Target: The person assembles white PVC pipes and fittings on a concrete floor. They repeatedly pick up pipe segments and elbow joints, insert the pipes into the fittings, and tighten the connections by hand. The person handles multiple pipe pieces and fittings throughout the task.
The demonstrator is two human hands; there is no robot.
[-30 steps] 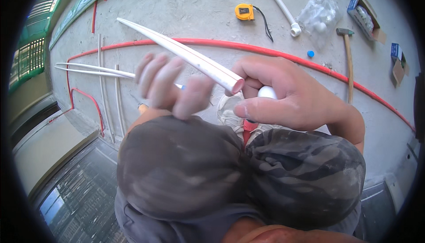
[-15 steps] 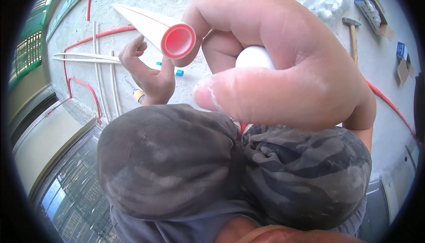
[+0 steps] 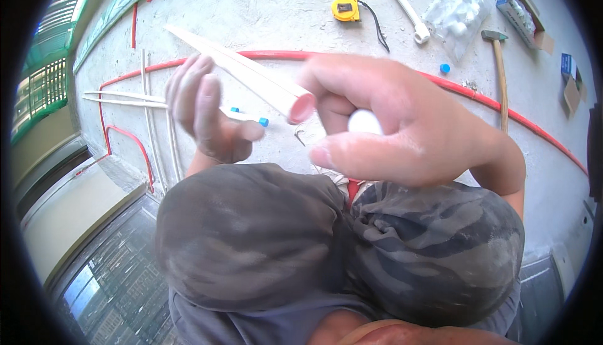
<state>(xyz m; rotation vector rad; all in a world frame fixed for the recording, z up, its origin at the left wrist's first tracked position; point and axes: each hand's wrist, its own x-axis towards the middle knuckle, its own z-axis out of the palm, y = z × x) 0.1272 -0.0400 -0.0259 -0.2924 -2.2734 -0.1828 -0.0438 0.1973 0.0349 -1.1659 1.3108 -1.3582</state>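
A white plastic pipe (image 3: 251, 81) with a pinkish-red inner layer slants up before me, its cut end toward me. My left hand (image 3: 207, 112) is beside the pipe, fingers loosely bent and thumb apart; whether it touches the pipe I cannot tell. My right hand (image 3: 402, 119), slightly blurred, curls around a small white rounded piece (image 3: 365, 122), mostly hidden by the fingers. Its fingertips meet the pipe near the cut end. Below both hands are my knees in dusty camouflage trousers (image 3: 251, 232).
Across the concrete floor runs a long red pipe (image 3: 465, 88). Beyond it lie a yellow tape measure (image 3: 345, 9), a white pipe with an elbow (image 3: 402, 2), a plastic bag of white fittings (image 3: 457, 9) and a hammer (image 3: 499, 75). Blue caps (image 3: 445, 68) and thin white pipes (image 3: 147, 119) lie about.
My right hand has drawn down and away from the camera, uncovering the tape measure. The pipe's cut end has shifted right and down. My left hand's fingers have risen and spread.
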